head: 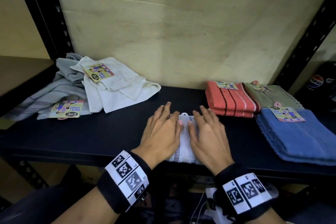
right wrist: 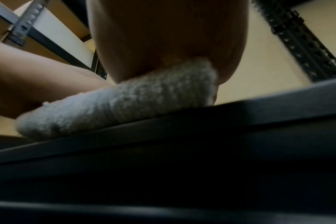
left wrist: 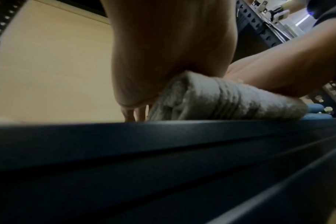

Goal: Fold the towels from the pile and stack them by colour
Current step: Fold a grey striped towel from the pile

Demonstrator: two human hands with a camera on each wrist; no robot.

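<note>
Head view: both hands lie flat, palms down, side by side on a folded white towel [head: 183, 148] at the front middle of the dark shelf [head: 91, 132]. The left hand [head: 161, 132] covers the towel's left half and the right hand [head: 207, 133] its right half. The fingers are straight and slightly spread, gripping nothing, and the thumbs nearly meet over a white tag [head: 184, 117] at the towel's far edge. At the back left sits the loose pile [head: 76, 87]: grey cloths and a white towel, unfolded, with card labels. At the right stand folded stacks: orange striped towels [head: 231, 102], a green towel [head: 278, 96] behind, and blue towels [head: 300, 136] nearest the front, close beside one another. A dark bottle [head: 316, 82] stands past the shelf's right upright.

Left wrist view: seen from below the shelf edge [left wrist: 163, 136], the left hand [left wrist: 163, 60] presses its palm down on the thick folded towel [left wrist: 220, 101]. Its fingertips [left wrist: 128, 115] touch the shelf to the left. The right forearm [left wrist: 288, 68] crosses on the right.

Right wrist view: the right hand [right wrist: 163, 45] bears palm down on the towel [right wrist: 125, 106], which lies on the shelf edge [right wrist: 240, 118]. The picture is blurred, and the fingers are hidden.
</note>
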